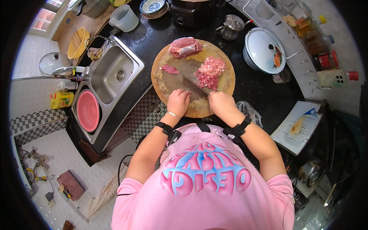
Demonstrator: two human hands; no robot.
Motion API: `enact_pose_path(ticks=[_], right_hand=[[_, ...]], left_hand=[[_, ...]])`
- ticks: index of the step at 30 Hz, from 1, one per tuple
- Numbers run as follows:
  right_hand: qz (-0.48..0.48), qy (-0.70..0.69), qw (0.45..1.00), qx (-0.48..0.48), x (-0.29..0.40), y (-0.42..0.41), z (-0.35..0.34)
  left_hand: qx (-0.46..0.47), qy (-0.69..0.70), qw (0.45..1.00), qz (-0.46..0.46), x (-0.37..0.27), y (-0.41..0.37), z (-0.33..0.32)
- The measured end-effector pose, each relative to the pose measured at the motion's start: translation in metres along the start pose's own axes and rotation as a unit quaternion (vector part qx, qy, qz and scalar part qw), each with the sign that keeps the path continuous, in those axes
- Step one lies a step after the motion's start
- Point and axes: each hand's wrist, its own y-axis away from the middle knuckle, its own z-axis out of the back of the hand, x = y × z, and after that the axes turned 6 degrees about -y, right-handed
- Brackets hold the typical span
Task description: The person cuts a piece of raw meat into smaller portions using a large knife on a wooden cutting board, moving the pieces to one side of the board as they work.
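Note:
A round wooden chopping board (164, 92) lies before me on the counter. My right hand (222, 103) grips a kitchen knife (194, 87), its broad dark blade slanting up and left across the board. Beside the blade, my left hand (178, 103) presses curled fingers on the board; a bit of red meat (187, 92) shows at the fingertips, mostly hidden. Chopped pink meat (211, 72) is heaped on the board's right side. A large raw chunk (185, 47) sits at the far edge, and a thin slice (170, 69) lies at the left.
Left of the board is a steel sink (113, 72) with a pink colander (88, 110). A dark cooker (195, 13) stands behind. At right are a lidded enamel basin (264, 51), a metal pot (231, 28) and a clear plastic bag (249, 113) near my right forearm.

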Motion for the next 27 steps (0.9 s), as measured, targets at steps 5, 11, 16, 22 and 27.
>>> enact_pose_path(ticks=[5, 11, 16, 22, 27], right_hand=[[0.018, 0.031, 0.999, 0.038, 0.002, 0.017, 0.012], [0.023, 0.031, 0.997, 0.068, 0.012, 0.035, 0.006], [0.047, 0.023, 0.998, 0.032, 0.024, 0.012, -0.02], [-0.001, -0.015, 1.0, -0.01, 0.005, -0.003, -0.006], [0.023, 0.022, 0.999, 0.032, 0.011, 0.019, 0.014]], left_hand=[[-0.018, 0.019, 1.0, -0.015, 0.004, 0.001, 0.0], [0.014, -0.015, 1.0, -0.009, 0.012, 0.003, -0.008], [0.029, -0.022, 0.999, 0.018, 0.007, 0.005, -0.006], [0.0, 0.006, 1.0, -0.016, 0.005, -0.001, 0.002], [-0.014, -0.001, 1.0, -0.004, 0.006, 0.002, -0.002]])
